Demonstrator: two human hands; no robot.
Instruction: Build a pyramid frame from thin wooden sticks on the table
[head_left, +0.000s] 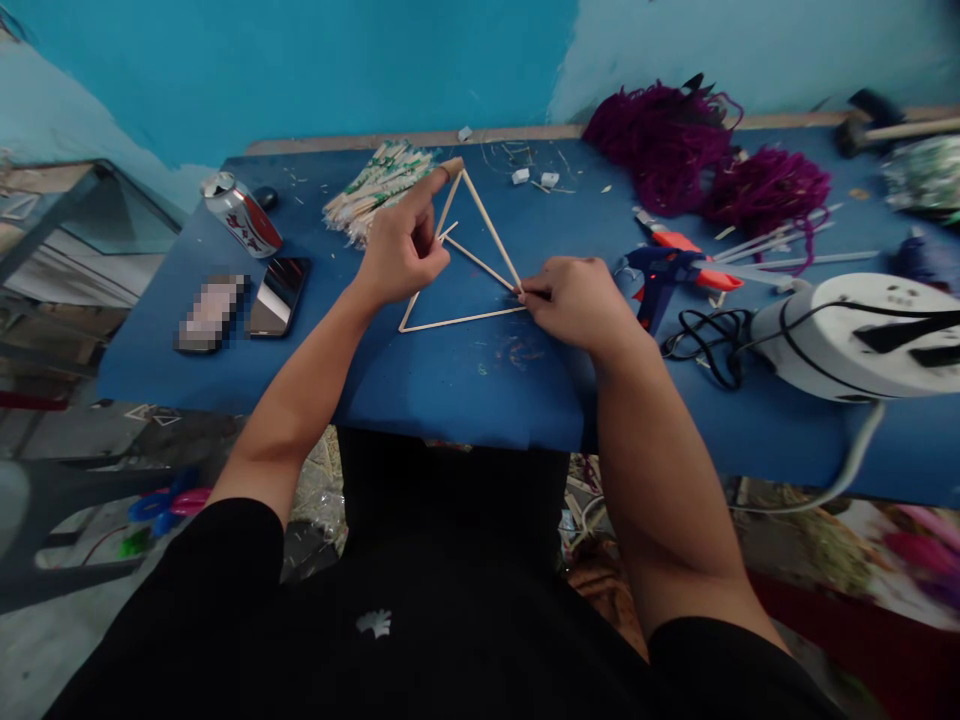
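A triangular frame of thin wooden sticks [492, 231] stands between my hands over the blue table [457, 385], with a shorter stick crossing its inside. My left hand [401, 250] is at its left side; the index finger reaches up to the top corner, while the thumb and curled fingers close around the left stick near the inner one. At the right corner, my right hand [574, 300] pinches the joined stick ends between thumb and fingers. Its fingers partly hide that joint. The bottom stick [465, 319] runs between the two lower corners.
Behind my left hand lie wrapped chopsticks [386, 180]. A drink can [241, 215] and two phones [279, 297] are at left. Rightward are a blue glue gun [664, 265], orange-handled tool [686, 245], purple yarn [652, 140], white cable reel [862, 335] and hammer [862, 125].
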